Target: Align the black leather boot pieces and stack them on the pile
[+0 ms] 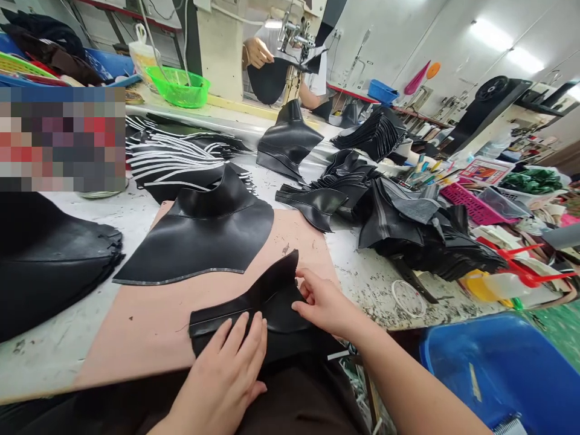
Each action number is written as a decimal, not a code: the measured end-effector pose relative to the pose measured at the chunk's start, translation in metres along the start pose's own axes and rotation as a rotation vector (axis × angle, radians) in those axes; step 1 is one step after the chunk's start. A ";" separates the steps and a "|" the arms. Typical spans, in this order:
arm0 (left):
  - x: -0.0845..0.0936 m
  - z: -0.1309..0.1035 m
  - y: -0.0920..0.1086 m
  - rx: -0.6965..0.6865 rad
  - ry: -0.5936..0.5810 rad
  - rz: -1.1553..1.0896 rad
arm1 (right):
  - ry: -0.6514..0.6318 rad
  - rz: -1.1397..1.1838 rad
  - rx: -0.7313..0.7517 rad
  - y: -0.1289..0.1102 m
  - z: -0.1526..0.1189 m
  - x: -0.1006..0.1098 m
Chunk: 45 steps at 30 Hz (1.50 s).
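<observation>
A black leather piece (267, 296) lies at the near edge of a pink sheet (136, 326), its far edge standing up. My left hand (231, 362) rests on the left part of it, fingers spread flat. At the right end of the same piece, my right hand (319, 299) pinches its raised edge between thumb and curled fingers. Beyond them, a larger curved black leather piece (203, 235) lies on the pink sheet. A dark stack of leather pieces (54, 260) sits at the far left.
Black pieces with white strips (181, 157) lie behind, and leather piles (408, 223) at right. A blue bin (498, 368) stands below the table's right edge. A green basket (179, 87) is at the back. Across the table, a person's hand (259, 53) is at a sewing machine (296, 36).
</observation>
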<state>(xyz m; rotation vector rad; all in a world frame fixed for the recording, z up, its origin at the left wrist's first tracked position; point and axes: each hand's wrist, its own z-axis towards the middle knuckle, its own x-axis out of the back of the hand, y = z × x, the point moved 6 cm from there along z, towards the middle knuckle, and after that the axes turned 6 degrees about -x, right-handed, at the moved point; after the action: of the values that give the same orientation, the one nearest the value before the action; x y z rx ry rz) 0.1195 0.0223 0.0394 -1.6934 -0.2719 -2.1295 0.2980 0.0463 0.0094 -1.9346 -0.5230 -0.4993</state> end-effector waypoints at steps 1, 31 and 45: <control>-0.002 0.002 0.003 -0.020 0.011 -0.009 | 0.012 -0.016 -0.006 0.000 -0.001 0.003; -0.020 0.014 0.008 -0.090 0.043 -0.112 | 0.143 -0.347 0.381 0.012 -0.062 0.023; 0.001 -0.031 -0.026 -0.134 0.203 0.089 | 0.340 -0.891 0.582 -0.030 -0.079 -0.010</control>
<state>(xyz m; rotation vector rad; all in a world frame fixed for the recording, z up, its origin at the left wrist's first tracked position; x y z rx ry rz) 0.0807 0.0333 0.0354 -1.5126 0.0050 -2.2749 0.2642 -0.0158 0.0565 -0.9608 -1.1549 -1.0701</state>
